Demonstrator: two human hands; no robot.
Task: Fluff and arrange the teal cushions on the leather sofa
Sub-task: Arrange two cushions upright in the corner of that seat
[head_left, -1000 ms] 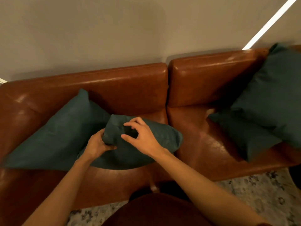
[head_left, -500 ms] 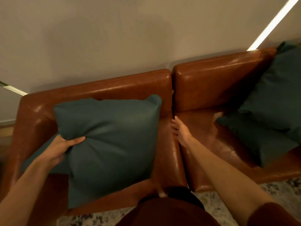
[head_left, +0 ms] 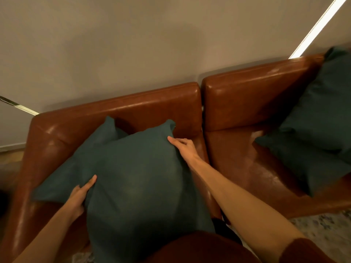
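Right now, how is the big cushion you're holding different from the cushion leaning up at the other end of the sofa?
The held cushion has both hands on it, the left hand at its side and the right hand near its top corner; the far cushion is untouched. The held cushion fills the near left seat and looks bigger, being closer; the far cushion leans in the right corner. Both are plain teal on the same leather sofa.

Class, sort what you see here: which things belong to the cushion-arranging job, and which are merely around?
Part of the job:
front teal cushion
teal cushion behind it
two teal cushions at the right end
leather sofa
left hand
right hand

Merely around:
wall
patterned rug
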